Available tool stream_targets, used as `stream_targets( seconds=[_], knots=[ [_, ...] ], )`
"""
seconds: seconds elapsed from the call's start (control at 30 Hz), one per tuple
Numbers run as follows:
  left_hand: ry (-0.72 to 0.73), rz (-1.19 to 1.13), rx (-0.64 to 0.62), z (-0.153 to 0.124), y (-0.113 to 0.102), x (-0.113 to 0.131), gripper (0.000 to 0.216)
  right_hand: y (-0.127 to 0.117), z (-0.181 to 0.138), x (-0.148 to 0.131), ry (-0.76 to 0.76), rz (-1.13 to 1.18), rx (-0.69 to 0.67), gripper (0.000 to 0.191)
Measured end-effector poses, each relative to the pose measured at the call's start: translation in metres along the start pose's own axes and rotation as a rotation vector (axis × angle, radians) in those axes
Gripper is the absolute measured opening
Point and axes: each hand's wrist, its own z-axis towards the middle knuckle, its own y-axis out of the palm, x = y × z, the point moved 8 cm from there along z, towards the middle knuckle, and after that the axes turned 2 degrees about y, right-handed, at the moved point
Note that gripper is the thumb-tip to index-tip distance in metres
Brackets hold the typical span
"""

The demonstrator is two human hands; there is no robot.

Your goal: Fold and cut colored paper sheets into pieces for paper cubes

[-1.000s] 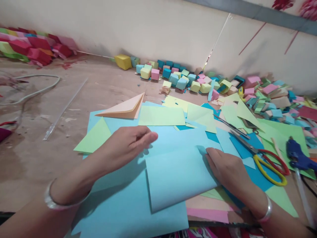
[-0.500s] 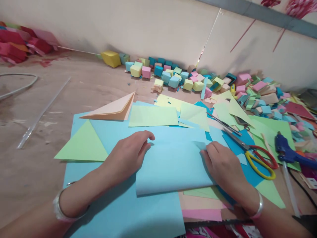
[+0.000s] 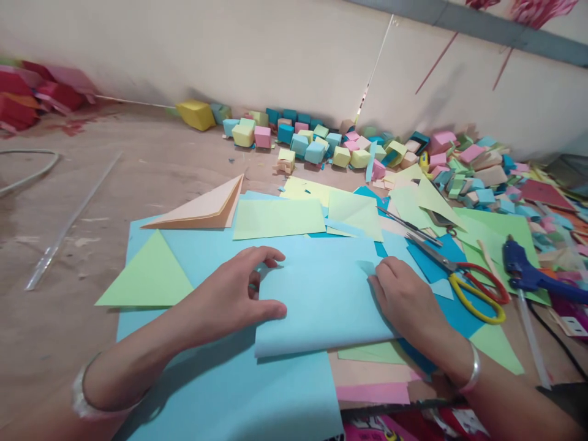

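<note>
A folded light blue paper sheet (image 3: 321, 294) lies on a larger blue sheet (image 3: 220, 392) in front of me. My left hand (image 3: 234, 294) rests on the folded sheet's left edge, fingers spread, thumb and forefinger apart on the paper. At the sheet's right edge, my right hand (image 3: 404, 300) has its fingers curled down, pressing the paper near a small turned-up corner. Both wrists wear silver bangles.
Scissors with red and yellow handles (image 3: 459, 275) and a blue glue gun (image 3: 528, 272) lie to the right. Green triangle (image 3: 147, 275), peach folded paper (image 3: 202, 211) and green sheets (image 3: 280, 217) surround the work. Several small paper cubes (image 3: 316, 144) pile by the wall.
The folded sheet was turned level and squared. My left hand slid to its left edge and spread its fingers; my right hand stayed pressing the right edge.
</note>
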Motion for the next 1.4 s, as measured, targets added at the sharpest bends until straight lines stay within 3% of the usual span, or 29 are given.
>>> stream_targets(
  seconds=[0.33,0.57,0.77,1.03,1.2,1.4],
  knots=[
    [0.037,0.117,0.088,-0.001,0.004,-0.004,0.028,0.000,-0.001,0.000,0.000,-0.032,-0.020,0.029],
    [-0.038,0.190,0.065,0.000,0.006,-0.008,0.049,-0.004,0.002,-0.002,0.001,-0.009,-0.020,0.026],
    [-0.019,0.246,0.063,0.000,0.006,-0.004,0.039,-0.005,0.001,-0.003,0.001,-0.036,-0.009,0.025],
    [0.042,0.264,0.197,-0.002,-0.002,-0.001,0.026,-0.002,-0.001,-0.002,0.024,-0.053,-0.032,0.026],
    [0.104,0.264,0.171,-0.001,0.003,0.000,0.010,-0.003,0.000,-0.003,0.011,-0.049,-0.051,0.025],
    [0.129,0.314,0.130,-0.003,0.008,0.005,0.020,-0.002,-0.001,-0.003,0.028,-0.056,-0.057,0.027]
  ],
)
